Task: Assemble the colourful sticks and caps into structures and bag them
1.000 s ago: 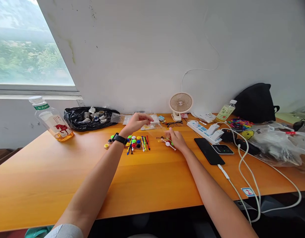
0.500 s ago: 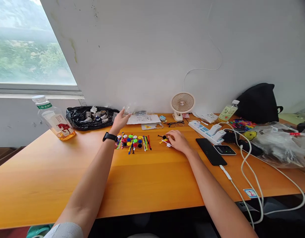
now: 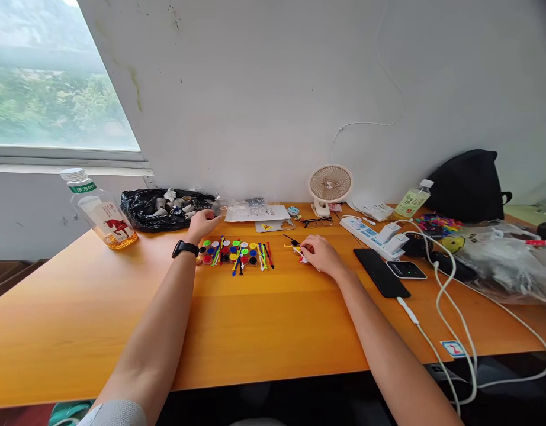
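My left hand (image 3: pixel 204 225), with a black smartwatch (image 3: pixel 185 249) on the wrist, is over the far edge of a group of small colourful plastic discs (image 3: pixel 233 250). Its fingers point right, slightly apart, and I see nothing in them. Thin plastic arrows (image 3: pixel 265 255) in several colours lie among the discs. On the right, my right hand (image 3: pixel 321 253) has its fingertips closed on a small white plastic arrow (image 3: pixel 299 253). A black arrow piece (image 3: pixel 292 239) lies beside those fingertips. The fingers partly cover other small pieces there.
Behind the discs lie papers (image 3: pixel 256 213) and a clear plastic bag. A black bag (image 3: pixel 153 220) of scraps and a drink bottle (image 3: pixel 105 216) stand left. Rightward are a fan (image 3: pixel 330 184), glasses (image 3: pixel 316 222), power strip (image 3: pixel 371 238), phone (image 3: pixel 381 272) and white cables (image 3: pixel 446 284).
My left hand has come back from the clear plastic bag, down and to the left, and the bag now lies flatter. My right hand stays by the small pieces, which have shifted slightly.
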Tool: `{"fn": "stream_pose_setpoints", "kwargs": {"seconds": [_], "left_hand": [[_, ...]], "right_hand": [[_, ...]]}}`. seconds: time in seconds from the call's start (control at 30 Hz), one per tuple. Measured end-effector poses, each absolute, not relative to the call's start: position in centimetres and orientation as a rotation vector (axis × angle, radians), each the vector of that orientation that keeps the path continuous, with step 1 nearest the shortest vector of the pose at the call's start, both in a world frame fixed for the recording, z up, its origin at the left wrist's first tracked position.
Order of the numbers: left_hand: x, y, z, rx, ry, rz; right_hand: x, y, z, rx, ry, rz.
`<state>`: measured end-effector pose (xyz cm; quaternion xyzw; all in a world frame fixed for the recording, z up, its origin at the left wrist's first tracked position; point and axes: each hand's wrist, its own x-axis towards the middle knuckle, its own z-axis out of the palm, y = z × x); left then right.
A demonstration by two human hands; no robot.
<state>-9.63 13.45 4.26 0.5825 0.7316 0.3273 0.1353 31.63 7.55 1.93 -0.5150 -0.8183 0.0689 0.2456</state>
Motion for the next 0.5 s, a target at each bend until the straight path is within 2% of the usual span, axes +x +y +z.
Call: {"fn": "stream_pose_setpoints", "kwargs": {"seconds": [0.27,0.5], "left_hand": [[-9.4,13.5,5.7,1.694,2.181,1.018],[-7.2,12.0,9.8,1.932,1.666,1.036]], "right_hand": [[32.2,7.4,3.1,-1.442,-2.089,0.186],[32.3,7.9,4.7,-1.208,-1.724,0.342]]}}
